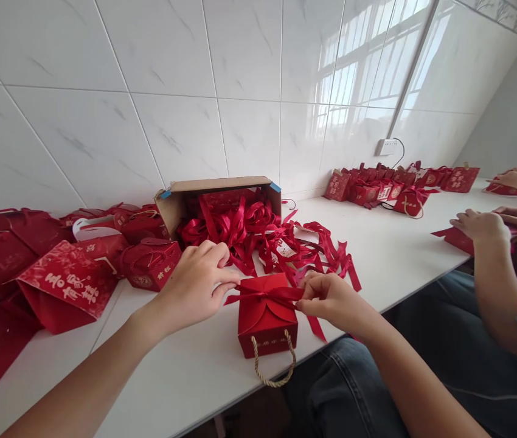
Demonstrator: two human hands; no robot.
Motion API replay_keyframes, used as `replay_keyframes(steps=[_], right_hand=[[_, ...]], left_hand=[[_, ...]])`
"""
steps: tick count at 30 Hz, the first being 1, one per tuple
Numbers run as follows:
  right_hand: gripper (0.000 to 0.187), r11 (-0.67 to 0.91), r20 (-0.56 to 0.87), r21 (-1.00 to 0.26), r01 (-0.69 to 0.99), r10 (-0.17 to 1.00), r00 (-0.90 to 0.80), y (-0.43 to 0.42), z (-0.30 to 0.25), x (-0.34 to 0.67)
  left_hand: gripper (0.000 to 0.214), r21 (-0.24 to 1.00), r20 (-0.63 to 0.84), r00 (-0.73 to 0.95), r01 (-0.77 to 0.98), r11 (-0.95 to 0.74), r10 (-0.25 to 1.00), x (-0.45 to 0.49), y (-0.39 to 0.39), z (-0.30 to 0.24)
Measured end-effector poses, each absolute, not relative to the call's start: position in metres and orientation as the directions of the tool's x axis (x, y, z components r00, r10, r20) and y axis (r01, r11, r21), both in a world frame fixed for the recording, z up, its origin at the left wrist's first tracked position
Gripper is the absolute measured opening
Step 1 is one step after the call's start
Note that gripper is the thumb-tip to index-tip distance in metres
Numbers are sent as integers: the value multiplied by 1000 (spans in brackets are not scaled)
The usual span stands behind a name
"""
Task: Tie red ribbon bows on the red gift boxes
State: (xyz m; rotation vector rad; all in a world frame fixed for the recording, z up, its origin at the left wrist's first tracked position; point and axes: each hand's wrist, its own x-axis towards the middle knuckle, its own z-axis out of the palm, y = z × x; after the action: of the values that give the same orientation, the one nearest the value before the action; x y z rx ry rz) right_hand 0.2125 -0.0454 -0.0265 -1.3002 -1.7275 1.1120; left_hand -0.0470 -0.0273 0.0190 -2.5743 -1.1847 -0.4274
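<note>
A small red gift box (265,316) with a beige rope handle stands near the front edge of the white table (390,255). A red ribbon (267,294) lies across its closed top flaps. My left hand (197,283) pinches the ribbon's left end at the box's upper left corner. My right hand (331,298) pinches the ribbon's right end just beside the box. Both hands are closed on the ribbon.
An open cardboard box (222,198) spilling red ribbons (304,243) lies behind. Red paper bags and gift boxes (67,280) pile at the left; more red boxes (377,188) line the far wall. A co-worker's hands (491,225) handle red card at the right.
</note>
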Motion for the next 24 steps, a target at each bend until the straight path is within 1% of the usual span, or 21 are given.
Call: replay_keyframes(steps=[2, 4, 6, 8, 9, 10, 11, 12, 13, 14, 15, 16, 17, 19, 21, 23, 24], right_hand=[[18, 148, 45, -909, 389, 964, -262, -47, -29, 211], [17, 168, 59, -895, 414, 963, -262, -48, -30, 210], [17, 197, 87, -882, 429, 961, -262, -50, -31, 212], [16, 253, 127, -874, 415, 943, -308, -52, -31, 218], [13, 281, 142, -877, 391, 927, -346, -52, -32, 223], [9, 297, 146, -884, 360, 909, -391, -52, -33, 228], [16, 298, 135, -895, 332, 891, -434, -52, -35, 233], [36, 285, 114, -905, 316, 877, -466, -51, -37, 237], [63, 271, 90, -909, 317, 870, -485, -50, -40, 240], [89, 268, 77, -904, 333, 868, -490, -48, -43, 241], [109, 280, 77, -890, 359, 869, -488, -48, -47, 239], [122, 302, 90, -871, 387, 873, -479, -47, -51, 235], [128, 325, 114, -851, 412, 880, -460, -47, -55, 229], [126, 349, 155, -821, 453, 898, -411, -50, -62, 214], [116, 350, 191, -809, 473, 916, -352, -56, -65, 200], [106, 334, 210, -832, 443, 929, -305, -63, -61, 194], [102, 303, 196, -868, 393, 937, -288, -66, -57, 196]], left_hand=[[27, -171, 375, 620, 777, -606, 689, -45, -28, 17], [30, -191, 376, 609, 789, -584, 699, -43, -27, 14], [31, -184, 375, 601, 794, -579, 706, -42, -24, 10], [31, -131, 387, 594, 793, -595, 706, -43, -19, 6], [29, -69, 391, 584, 789, -610, 711, -43, -16, 3], [27, 25, 390, 566, 782, -623, 726, -44, -12, 0], [24, 147, 382, 544, 762, -630, 747, -44, -9, -3], [21, 295, 372, 515, 723, -624, 772, -43, -6, -7], [18, 442, 364, 483, 662, -605, 796, -42, -4, -13], [19, 563, 363, 449, 593, -576, 817, -39, -2, -20], [23, 651, 370, 412, 525, -549, 833, -37, -1, -28], [30, 701, 382, 377, 476, -531, 844, -34, -1, -38], [38, 727, 390, 351, 450, -519, 851, -31, -2, -48], [48, 766, 387, 326, 407, -497, 863, -27, -4, -67], [51, 829, 355, 322, 325, -455, 878, -25, -6, -82], [51, 870, 330, 315, 264, -416, 890, -25, -8, -90], [50, 870, 333, 307, 265, -416, 892, -25, -8, -93]])
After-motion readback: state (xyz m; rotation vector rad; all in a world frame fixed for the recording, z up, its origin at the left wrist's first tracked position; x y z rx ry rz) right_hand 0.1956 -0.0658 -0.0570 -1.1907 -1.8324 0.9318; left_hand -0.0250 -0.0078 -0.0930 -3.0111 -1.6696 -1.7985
